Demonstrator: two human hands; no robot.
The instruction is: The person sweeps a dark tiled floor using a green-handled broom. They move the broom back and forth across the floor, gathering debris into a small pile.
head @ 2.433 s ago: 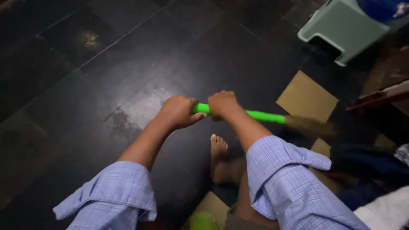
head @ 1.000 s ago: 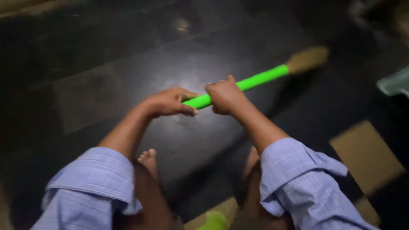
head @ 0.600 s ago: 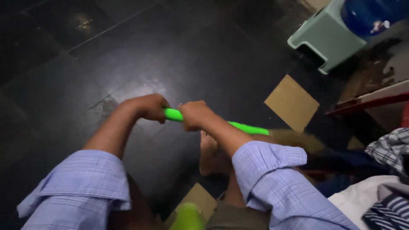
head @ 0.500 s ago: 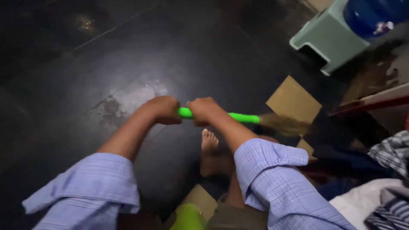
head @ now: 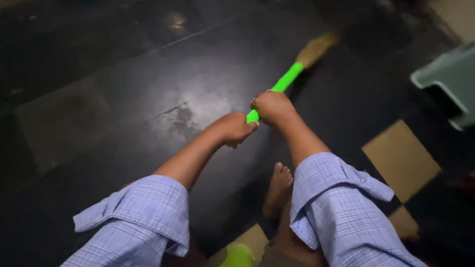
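Broom bristles blurred, handle end hidden

One green-handled broom, two hands, one bare foot, one pale green stool.

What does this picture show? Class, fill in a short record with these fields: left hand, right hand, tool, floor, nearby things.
left hand: left hand grips the near end of the handle
right hand: right hand grips the handle just beyond it
tool: broom, green handle, straw-coloured bristles on the floor, far from the body
floor: dark tiles, some tan tiles
nearby things: pale green stool, bare foot
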